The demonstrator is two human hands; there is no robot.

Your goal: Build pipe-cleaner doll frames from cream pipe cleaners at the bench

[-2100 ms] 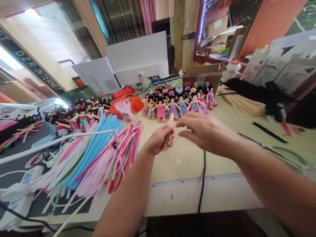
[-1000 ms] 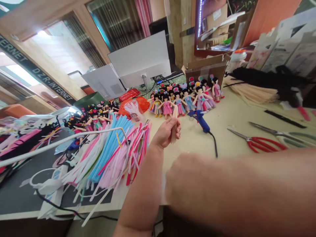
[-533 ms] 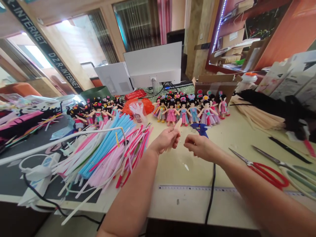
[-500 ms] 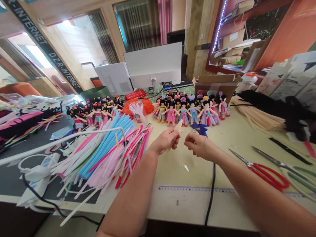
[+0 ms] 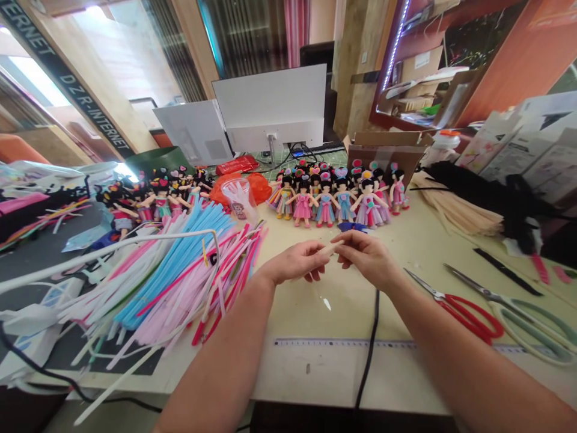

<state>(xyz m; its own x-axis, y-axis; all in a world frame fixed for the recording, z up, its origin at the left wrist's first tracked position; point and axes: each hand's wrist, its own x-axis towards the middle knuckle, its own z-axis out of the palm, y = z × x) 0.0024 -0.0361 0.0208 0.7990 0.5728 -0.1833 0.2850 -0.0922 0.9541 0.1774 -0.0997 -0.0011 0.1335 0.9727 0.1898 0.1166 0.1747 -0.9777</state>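
Above the surface (image 5: 293,316), on the near side of the dolls (image 5: 326,203), a left hand (image 5: 297,260) curls its fingers around a slender pale piece (image 5: 330,248) while a right hand (image 5: 367,255) pinches its right end. It looks light, soft and bendable, best held gently near both ends.

A slim, pale beige piece (image 5: 332,247) is spanning the narrow gap between the left hand (image 5: 301,261) and right hand (image 5: 366,255), slanting slightly, each hand gripping one end.
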